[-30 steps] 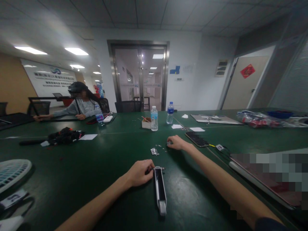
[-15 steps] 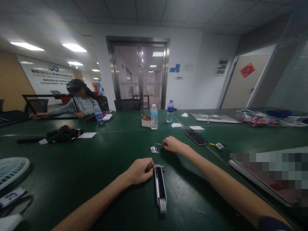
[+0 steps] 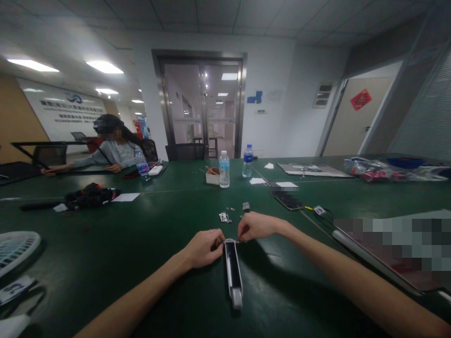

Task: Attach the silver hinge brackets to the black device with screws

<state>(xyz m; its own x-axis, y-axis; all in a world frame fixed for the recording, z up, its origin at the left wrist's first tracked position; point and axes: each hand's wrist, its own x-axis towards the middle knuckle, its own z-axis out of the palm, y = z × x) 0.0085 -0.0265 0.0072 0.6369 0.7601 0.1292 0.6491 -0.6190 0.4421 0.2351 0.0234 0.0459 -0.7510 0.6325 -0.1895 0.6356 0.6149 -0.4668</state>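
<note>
A long, narrow white frame with a dark inside (image 3: 234,270) lies on the green table, its far end between my hands. A thin metal rod crosses that far end. My left hand (image 3: 206,247) is closed in a pinch at the rod's left end, against the frame. At the right end, my right hand (image 3: 256,226) has thumb and finger pressed together; whatever they hold is too small to make out. Just beyond lie a small white plate with dark holes (image 3: 223,217), several tiny rings (image 3: 230,209) and a small grey block (image 3: 245,206).
Two water bottles (image 3: 224,170) and a small box (image 3: 212,176) stand farther back. A phone (image 3: 288,199) and a laptop (image 3: 373,258) lie to the right. On the left are a racket (image 3: 17,251) and a black bundle (image 3: 90,196). Another person (image 3: 116,152) sits at the far left.
My right hand has come back toward me from beside the small parts to the right side of the frame's far end, uncovering the grey block. My left hand stays at the frame.
</note>
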